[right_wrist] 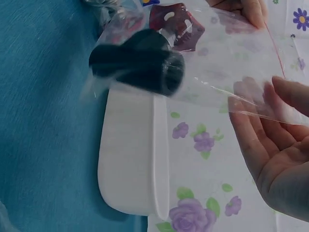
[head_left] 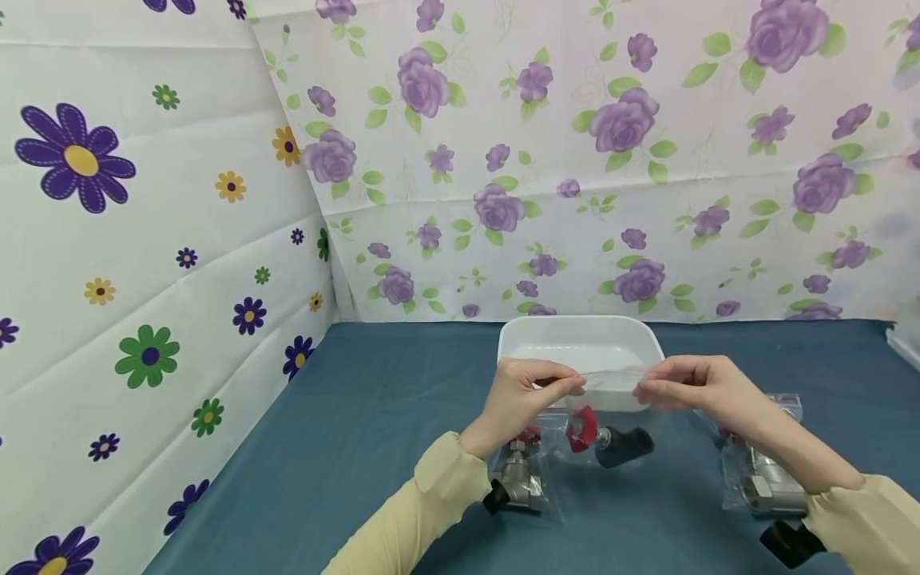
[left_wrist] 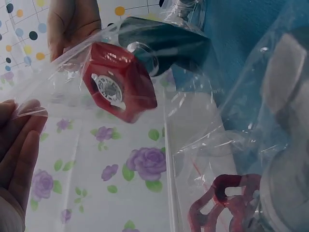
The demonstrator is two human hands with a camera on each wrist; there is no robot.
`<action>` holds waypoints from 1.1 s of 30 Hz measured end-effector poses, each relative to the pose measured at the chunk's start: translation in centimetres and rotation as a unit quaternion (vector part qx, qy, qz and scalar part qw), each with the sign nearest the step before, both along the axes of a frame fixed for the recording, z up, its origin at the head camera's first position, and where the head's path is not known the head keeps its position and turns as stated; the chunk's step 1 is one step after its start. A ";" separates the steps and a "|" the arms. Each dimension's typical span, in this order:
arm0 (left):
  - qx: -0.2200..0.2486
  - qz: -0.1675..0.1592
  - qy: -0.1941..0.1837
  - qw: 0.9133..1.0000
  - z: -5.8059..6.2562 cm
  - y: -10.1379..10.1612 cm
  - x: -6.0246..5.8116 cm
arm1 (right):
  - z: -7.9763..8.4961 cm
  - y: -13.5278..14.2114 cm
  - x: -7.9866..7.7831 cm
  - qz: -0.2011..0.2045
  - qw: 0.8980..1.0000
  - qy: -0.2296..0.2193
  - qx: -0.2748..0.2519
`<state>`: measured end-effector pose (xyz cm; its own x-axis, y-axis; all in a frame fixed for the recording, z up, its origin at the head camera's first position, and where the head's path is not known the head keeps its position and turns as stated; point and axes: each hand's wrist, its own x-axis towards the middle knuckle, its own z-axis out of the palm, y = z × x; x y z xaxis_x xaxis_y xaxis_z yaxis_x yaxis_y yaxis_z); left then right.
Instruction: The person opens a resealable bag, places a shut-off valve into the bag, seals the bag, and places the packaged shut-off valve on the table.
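Note:
My left hand (head_left: 512, 397) and right hand (head_left: 707, 386) each pinch an upper corner of a clear zip bag (right_wrist: 219, 79), stretching its top edge between them. Inside the bag hangs a valve with a red hexagonal handwheel (left_wrist: 118, 82) and a dark green-black tubular body (right_wrist: 140, 63). In the head view the bag is held up in front of the white tray. Below my left wrist lies another bagged valve (head_left: 519, 477), metal with a red handle and a black end. Under my right forearm is a further bagged metal valve (head_left: 772, 485), partly hidden.
The white tray (head_left: 535, 342) stands at the back of the blue-covered table (head_left: 381, 415). A black tubular piece (head_left: 791, 545) lies at the front right, beside the right sleeve. Flowered cloth (head_left: 446, 263) hangs behind and along the left side.

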<state>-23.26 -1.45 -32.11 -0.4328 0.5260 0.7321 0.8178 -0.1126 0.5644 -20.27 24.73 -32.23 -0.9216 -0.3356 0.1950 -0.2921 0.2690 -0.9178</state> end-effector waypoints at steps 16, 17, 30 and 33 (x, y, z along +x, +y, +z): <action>-0.029 -0.010 -0.031 0.999 -0.5 0.8 0.2 | -0.3 -1.7 -0.6 0.046 0.994 0.087 0.046; -0.032 -0.007 -0.029 0.999 -0.6 0.8 0.2 | -0.3 -1.8 -0.6 0.045 0.993 0.094 0.053; -0.066 0.010 0.005 0.998 -0.2 0.8 0.5 | -0.5 -3.1 -0.4 0.012 0.955 0.257 0.148; -0.075 0.005 0.007 0.997 0.0 0.7 0.4 | -0.6 -3.4 -0.5 0.014 0.939 0.309 0.151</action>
<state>-22.82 -0.76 -32.12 -0.4294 0.6254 0.6515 0.8258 -0.0201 0.5636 -20.76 21.38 -32.81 -0.6533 -0.4845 0.5818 -0.7550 0.4741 -0.4529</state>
